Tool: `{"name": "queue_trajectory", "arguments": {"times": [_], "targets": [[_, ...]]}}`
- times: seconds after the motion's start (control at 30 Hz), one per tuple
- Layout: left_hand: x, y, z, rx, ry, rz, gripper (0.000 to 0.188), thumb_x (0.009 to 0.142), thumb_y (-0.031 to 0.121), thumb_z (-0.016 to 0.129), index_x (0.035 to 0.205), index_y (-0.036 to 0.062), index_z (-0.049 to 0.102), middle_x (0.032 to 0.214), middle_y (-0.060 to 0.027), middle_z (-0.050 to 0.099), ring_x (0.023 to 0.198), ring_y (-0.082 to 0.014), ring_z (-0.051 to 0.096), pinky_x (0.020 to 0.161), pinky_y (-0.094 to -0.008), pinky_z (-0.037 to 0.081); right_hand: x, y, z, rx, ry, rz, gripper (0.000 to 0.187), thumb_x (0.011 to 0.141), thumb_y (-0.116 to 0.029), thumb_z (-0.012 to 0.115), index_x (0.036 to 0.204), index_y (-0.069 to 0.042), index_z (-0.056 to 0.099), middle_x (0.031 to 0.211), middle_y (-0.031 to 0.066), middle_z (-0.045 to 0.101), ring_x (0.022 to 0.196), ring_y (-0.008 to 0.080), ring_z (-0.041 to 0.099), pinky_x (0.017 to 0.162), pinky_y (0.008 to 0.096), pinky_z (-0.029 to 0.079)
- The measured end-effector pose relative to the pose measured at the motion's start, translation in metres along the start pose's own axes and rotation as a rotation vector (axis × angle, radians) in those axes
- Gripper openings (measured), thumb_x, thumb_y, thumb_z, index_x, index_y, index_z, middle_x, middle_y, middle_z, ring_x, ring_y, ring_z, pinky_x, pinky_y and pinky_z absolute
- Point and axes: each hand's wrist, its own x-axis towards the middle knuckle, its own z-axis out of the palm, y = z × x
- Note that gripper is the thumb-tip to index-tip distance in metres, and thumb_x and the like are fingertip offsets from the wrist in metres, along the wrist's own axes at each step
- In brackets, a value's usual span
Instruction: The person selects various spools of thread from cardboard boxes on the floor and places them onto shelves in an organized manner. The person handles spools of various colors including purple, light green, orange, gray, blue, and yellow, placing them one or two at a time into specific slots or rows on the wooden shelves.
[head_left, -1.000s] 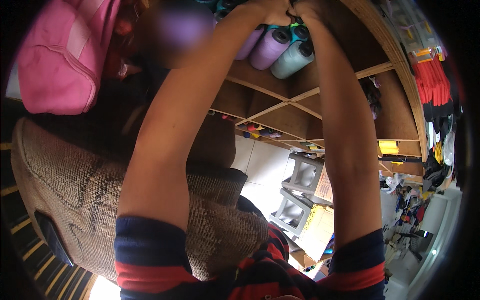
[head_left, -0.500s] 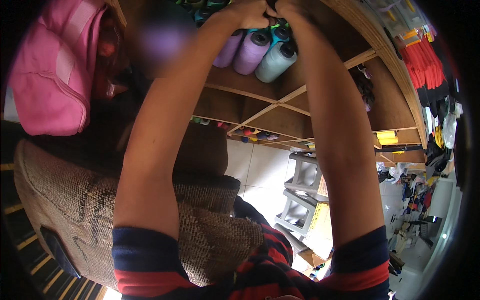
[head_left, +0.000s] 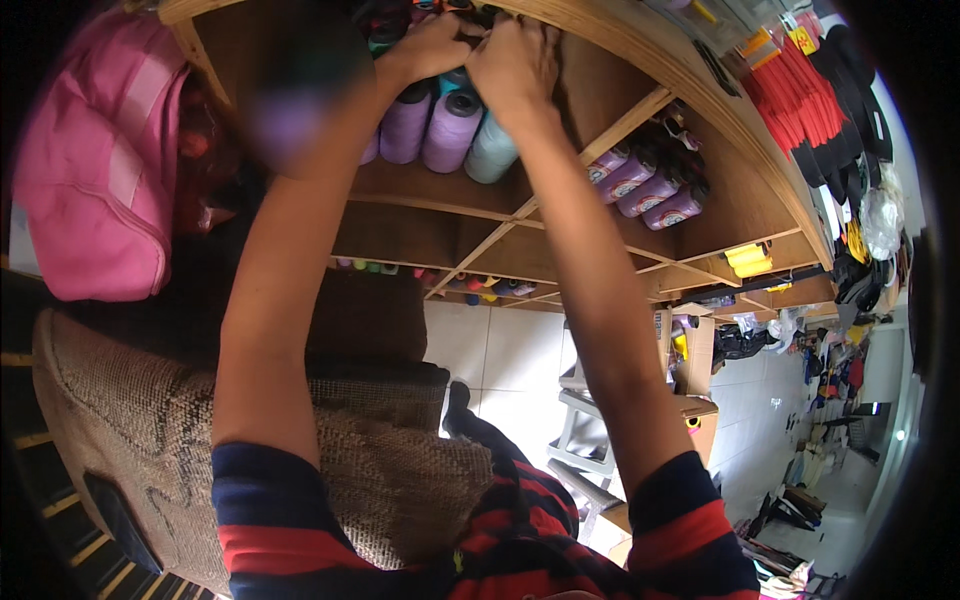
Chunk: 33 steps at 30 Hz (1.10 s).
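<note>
Both my hands reach into the upper wooden shelf compartment, over a cluster of thread cones. My left hand [head_left: 432,47] has its fingers bent and bunched above the cones behind the front row. Close beside it, my right hand [head_left: 512,68] curls its fingers down just behind a pale blue thread cone [head_left: 492,152]. What the fingertips of either hand hold is hidden. Left of the pale blue cone stand a lilac thread cone [head_left: 451,132] and a purple thread cone [head_left: 404,128], upright with dark tops. Teal and darker cones show partly behind them.
Purple labelled spools [head_left: 645,188] fill part of the neighbouring compartment. Yellow spools [head_left: 748,260] sit farther right. A pink bag [head_left: 100,170] is at left, above a chair covered in brown woven cloth [head_left: 400,470]. Grey step stools [head_left: 585,430] and cardboard boxes [head_left: 690,365] stand on the floor.
The view has shifted, so the cones lie farther left and the labelled purple spools show. My right hand has come fully into view, beside my left above the cones.
</note>
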Motion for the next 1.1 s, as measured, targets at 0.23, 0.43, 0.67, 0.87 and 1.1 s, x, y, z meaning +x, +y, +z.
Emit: {"name": "queue_trajectory", "arguments": {"times": [0.23, 0.43, 0.67, 0.87, 1.1], "targets": [[0.029, -0.016, 0.005, 0.404, 0.215, 0.064, 0.043, 0.083, 0.029, 0.056, 0.12, 0.0062, 0.059, 0.126, -0.022, 0.056, 0.12, -0.0328, 0.051, 0.098, -0.0409, 0.039, -0.114, -0.026, -0.07, 0.475, 0.029, -0.132, 0.022, 0.079, 0.003, 0.057, 0.101, 0.003, 0.06, 0.116, 0.0209, 0.05, 0.105, 0.0394, 0.049, 0.089, 0.0452, 0.042], [0.028, 0.004, 0.027, 0.537, 0.033, -0.252, 0.065, 0.09, 0.065, 0.031, 0.142, 0.0271, 0.04, 0.148, -0.0124, 0.034, 0.142, -0.0296, 0.022, 0.114, -0.0516, 0.007, -0.191, -0.001, -0.1, 0.572, -0.201, 0.03, 0.03, 0.079, 0.004, 0.059, 0.109, 0.001, 0.057, 0.121, 0.0204, 0.046, 0.111, 0.038, 0.047, 0.09, 0.0429, 0.042], [0.041, -0.028, -0.002, 0.319, 0.08, -0.028, 0.056, 0.091, 0.052, 0.045, 0.135, 0.018, 0.046, 0.137, -0.0145, 0.047, 0.129, -0.032, 0.039, 0.107, -0.0452, 0.027, -0.246, 0.019, -0.114, 0.649, -0.397, 0.151, 0.034, 0.079, 0.004, 0.058, 0.113, 0.002, 0.053, 0.122, 0.0214, 0.046, 0.108, 0.0384, 0.05, 0.09, 0.0441, 0.043], [0.01, 0.048, 0.003, 0.512, -0.086, 0.166, 0.042, 0.088, 0.04, 0.059, 0.117, 0.009, 0.059, 0.116, -0.0145, 0.062, 0.109, -0.0318, 0.057, 0.095, -0.0393, 0.044, -0.268, 0.026, -0.124, 0.665, -0.453, 0.225, 0.029, 0.082, 0.003, 0.056, 0.111, 0.001, 0.054, 0.119, 0.02, 0.047, 0.1, 0.0354, 0.055, 0.081, 0.0409, 0.048], [0.017, 0.051, 0.013, 0.604, -0.176, 0.118, 0.038, 0.083, 0.038, 0.066, 0.11, 0.0114, 0.063, 0.106, -0.0127, 0.065, 0.102, -0.0298, 0.061, 0.088, -0.0409, 0.047, -0.283, 0.018, -0.119, 0.766, -0.525, 0.286, 0.025, 0.083, 0.003, 0.054, 0.108, 0.002, 0.055, 0.116, 0.0178, 0.049, 0.096, 0.0379, 0.057, 0.079, 0.0418, 0.049]]}}
